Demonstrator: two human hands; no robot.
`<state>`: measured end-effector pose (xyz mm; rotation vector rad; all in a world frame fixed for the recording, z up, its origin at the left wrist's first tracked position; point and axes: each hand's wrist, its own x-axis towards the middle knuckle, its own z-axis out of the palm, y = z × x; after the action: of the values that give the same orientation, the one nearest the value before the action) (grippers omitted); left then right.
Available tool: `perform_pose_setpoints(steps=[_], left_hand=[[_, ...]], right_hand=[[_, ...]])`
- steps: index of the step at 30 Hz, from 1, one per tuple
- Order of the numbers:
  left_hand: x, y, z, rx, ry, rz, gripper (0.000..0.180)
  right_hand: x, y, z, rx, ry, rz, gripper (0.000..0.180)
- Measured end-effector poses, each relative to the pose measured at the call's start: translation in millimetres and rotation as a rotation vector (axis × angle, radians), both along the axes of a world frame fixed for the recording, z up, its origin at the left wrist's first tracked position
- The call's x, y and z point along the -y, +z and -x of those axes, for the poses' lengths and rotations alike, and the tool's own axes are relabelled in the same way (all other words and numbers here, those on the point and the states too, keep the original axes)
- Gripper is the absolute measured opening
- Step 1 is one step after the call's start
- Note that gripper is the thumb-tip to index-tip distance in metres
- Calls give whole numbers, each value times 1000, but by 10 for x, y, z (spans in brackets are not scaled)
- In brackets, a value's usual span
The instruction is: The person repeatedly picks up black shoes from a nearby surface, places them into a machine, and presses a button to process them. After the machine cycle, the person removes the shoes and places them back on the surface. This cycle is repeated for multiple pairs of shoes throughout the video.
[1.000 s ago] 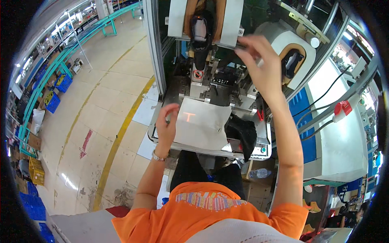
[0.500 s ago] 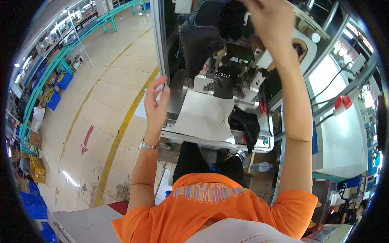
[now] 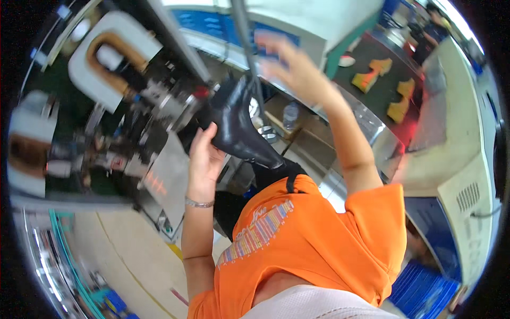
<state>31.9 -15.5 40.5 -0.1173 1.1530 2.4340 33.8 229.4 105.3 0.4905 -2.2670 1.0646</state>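
In the head view, tilted and blurred by motion, the left hand grasps a black boot, its fingers wrapped around the lower back part of the boot while the pointed toe slants down toward the person's orange shirt. A thin bracelet circles the left wrist. The boot is held in the air, just in front of the machine that fills the upper left of the view, near the right edge of the machine's pale work plate. A grey pole rises just behind the boot's shaft. The right hand is raised higher, well apart from the boot, with its fingers spread and released, holding nothing; it is smeared by motion. Beyond that hand, toward the upper right, a dark belt carries several tan shoe-shaped pieces. A clear bottle stands on a lower ledge between the boot and the right forearm. At the right edge sits a cream-coloured cabinet with a vent grille.
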Motion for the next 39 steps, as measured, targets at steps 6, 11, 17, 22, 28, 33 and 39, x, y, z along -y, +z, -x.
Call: perform_pose_setpoints(steps=[6, 11, 17, 22, 28, 33, 39], left_hand=[[-1333, -930, -35, 313, -362, 146, 13], [-2221, -1168, -185, 347, -662, 257, 15], [-2566, -757, 327, -744, -808, 770, 24], [-2887, -140, 1126, -1455, -407, 1008, 26], [-3662, 55, 1475, -1899, -170, 1235, 70], [-4118, -330, 1527, -1954, -220, 1477, 105], [-4146, -279, 1489, -2009, -305, 1433, 102]], right_hand=[[-306, -893, -1699, 569, -241, -97, 75], [-932, -1334, -1941, 434, -733, 75, 29], [-1930, -1436, -2041, 445, -1095, 140, 20], [-2368, -1699, -1991, 391, -1221, 146, 30], [-2218, -3008, -1942, 444, -1259, 407, 41], [-2267, -3479, -1838, 399, -1319, 557, 57], [-2762, -3384, -1272, 198, -1209, 536, 67]])
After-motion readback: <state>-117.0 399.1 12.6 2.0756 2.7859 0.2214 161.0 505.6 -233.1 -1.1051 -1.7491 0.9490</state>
